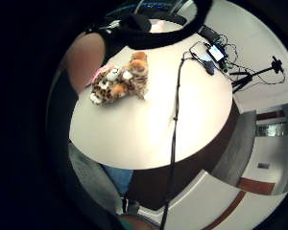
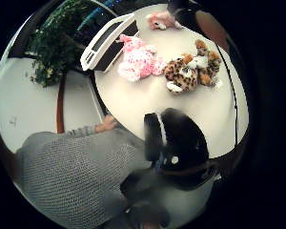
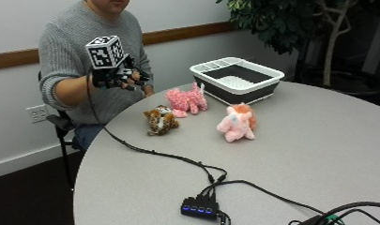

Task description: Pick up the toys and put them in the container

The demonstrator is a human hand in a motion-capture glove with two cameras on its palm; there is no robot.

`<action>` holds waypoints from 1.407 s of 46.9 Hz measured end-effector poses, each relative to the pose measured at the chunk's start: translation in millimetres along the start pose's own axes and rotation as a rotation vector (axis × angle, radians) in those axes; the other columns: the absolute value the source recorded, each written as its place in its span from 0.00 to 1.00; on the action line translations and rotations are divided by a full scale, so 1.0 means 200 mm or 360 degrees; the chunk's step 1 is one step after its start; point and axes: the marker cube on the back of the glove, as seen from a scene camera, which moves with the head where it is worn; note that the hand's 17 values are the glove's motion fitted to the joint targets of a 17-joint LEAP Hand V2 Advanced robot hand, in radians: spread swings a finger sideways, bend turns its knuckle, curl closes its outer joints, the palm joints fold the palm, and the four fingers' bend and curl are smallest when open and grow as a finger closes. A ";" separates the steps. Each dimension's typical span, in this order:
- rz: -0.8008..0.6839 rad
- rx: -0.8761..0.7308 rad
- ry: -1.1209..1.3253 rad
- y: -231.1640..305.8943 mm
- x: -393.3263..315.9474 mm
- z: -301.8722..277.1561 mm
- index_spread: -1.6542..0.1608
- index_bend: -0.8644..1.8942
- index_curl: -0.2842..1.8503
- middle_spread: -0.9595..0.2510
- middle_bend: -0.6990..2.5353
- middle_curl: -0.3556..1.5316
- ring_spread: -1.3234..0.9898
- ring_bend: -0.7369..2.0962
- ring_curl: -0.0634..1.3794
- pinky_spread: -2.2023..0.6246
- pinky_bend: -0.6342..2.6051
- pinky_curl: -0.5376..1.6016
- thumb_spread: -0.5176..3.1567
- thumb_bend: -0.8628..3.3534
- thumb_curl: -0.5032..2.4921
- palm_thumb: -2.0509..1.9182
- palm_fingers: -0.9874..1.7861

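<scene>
Three plush toys lie on the round grey table (image 3: 302, 154): a spotted leopard toy (image 3: 160, 120), a bright pink toy (image 3: 187, 100) behind it, and a pale pink toy with an orange mane (image 3: 237, 123) to the right. The container (image 3: 238, 78), a dark bin with a white rim, stands behind them with nothing in it. My gloved right hand (image 3: 121, 77) hovers in the air near the table's left edge, above and left of the leopard toy, fingers relaxed and holding nothing. The palm views show the leopard toy (image 1: 116, 84) (image 2: 188, 71), the bright pink toy (image 2: 139, 60) and the container (image 2: 105, 40) from above.
A black cable (image 3: 152, 152) runs from the hand across the table to a small hub with blue lights (image 3: 200, 206) near the front edge. The person's bare left hand (image 2: 106, 124) rests at the table edge. A potted plant (image 3: 283, 23) stands behind the container.
</scene>
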 end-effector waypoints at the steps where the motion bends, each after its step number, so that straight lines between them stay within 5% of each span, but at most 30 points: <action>1: 0.0002 -0.0001 0.0000 0.00 0.00 0.00 0.83 0.39 0.15 0.72 0.26 0.20 0.54 0.34 0.06 0.78 0.34 0.29 0.27 0.22 0.17 0.53 0.45; 10: 0.0002 -0.0013 0.0007 0.01 0.01 0.00 0.76 0.39 0.20 0.65 0.27 0.23 0.50 0.35 0.10 0.78 0.37 0.34 0.43 0.22 0.19 0.53 0.43; 23: 0.0008 -0.0024 0.0013 -0.02 0.00 0.02 0.72 0.39 0.24 0.62 0.27 0.26 0.48 0.36 0.13 0.78 0.39 0.36 0.52 0.22 0.21 0.52 0.41; 45: -0.0019 -0.0054 0.0170 -0.61 -0.07 0.11 0.71 0.38 0.28 0.62 0.27 0.29 0.48 0.38 0.17 0.78 0.41 0.39 0.55 0.21 0.24 0.52 0.38; 66: 0.0201 -0.0561 0.0355 -0.51 0.02 0.72 0.70 0.37 0.30 0.64 0.25 0.30 0.50 0.40 0.21 0.80 0.47 0.42 0.48 0.19 0.25 0.51 0.37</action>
